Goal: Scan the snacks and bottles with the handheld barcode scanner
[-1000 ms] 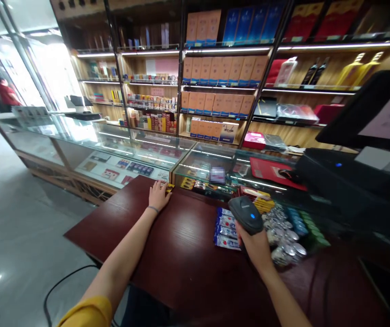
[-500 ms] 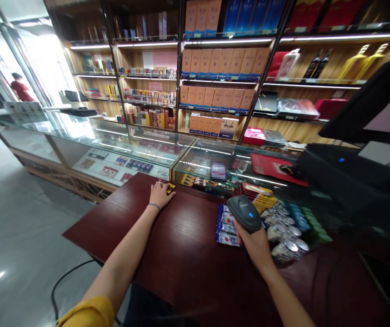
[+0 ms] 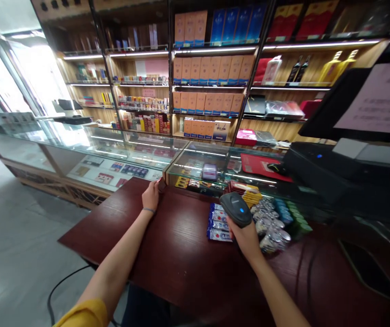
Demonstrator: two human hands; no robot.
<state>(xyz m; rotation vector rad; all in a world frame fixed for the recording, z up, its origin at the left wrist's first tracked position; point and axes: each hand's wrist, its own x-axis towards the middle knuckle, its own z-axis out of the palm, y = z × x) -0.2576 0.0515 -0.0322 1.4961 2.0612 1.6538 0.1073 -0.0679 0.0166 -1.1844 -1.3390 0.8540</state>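
Observation:
My right hand (image 3: 246, 238) grips a black handheld barcode scanner (image 3: 236, 209) with a blue light, held over the dark red wooden counter (image 3: 181, 254) beside a row of blue-and-white packets (image 3: 216, 222). My left hand (image 3: 151, 195) is at the counter's far edge, fingers curled round a small dark red pack (image 3: 161, 184) next to the glass showcase; the pack is mostly hidden by the fingers.
Silver-wrapped sweets (image 3: 270, 225), green and blue rolls (image 3: 292, 213) and a red-yellow box (image 3: 246, 190) lie right of the scanner. A black till and monitor (image 3: 345, 127) stand at the right. Glass showcases (image 3: 113, 150) run leftward; shelves of boxes and bottles (image 3: 212, 68) fill the back wall.
My left hand went from lying flat over a small yellow-marked pack to curling round it and tipping it up. The scanner stayed over the packets.

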